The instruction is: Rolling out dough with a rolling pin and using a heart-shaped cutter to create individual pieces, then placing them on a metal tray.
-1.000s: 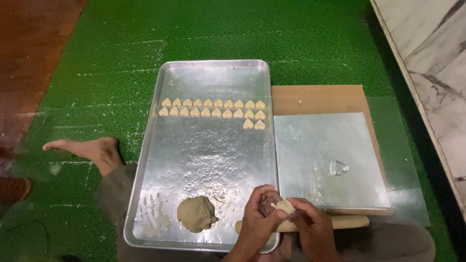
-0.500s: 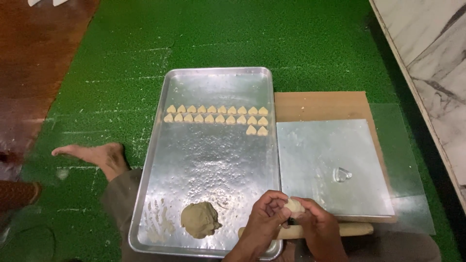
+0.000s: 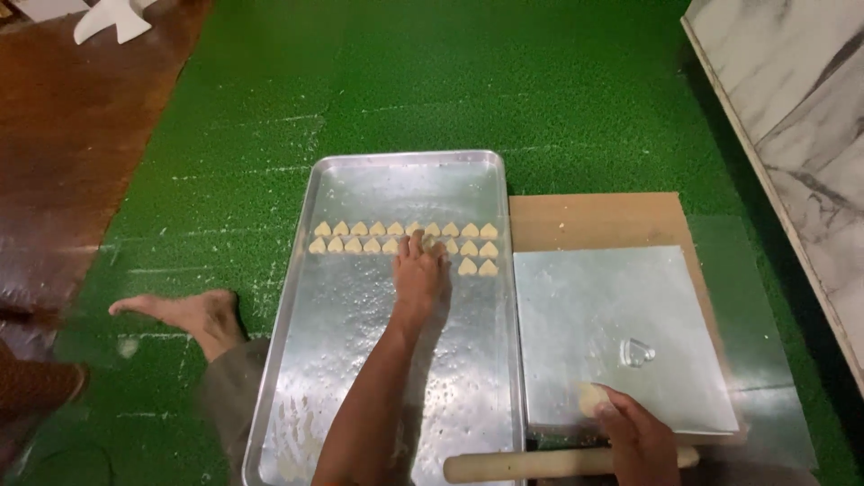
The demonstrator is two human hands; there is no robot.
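While left hand (image 3: pixel 419 270) touches heart cookies (image 3: pixel 402 238), right hand (image 3: pixel 630 430) grips dough (image 3: pixel 591 397)

arms bare | no sleeves | foot (image 3: pixel 184 315) bare | grey-brown trouser leg (image 3: pixel 225 396)

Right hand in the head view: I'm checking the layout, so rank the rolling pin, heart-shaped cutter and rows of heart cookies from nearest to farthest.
From the right hand:
1. Rolling pin, just below it.
2. Heart-shaped cutter, above on the foil sheet.
3. Heart cookies, far upper left on the tray.
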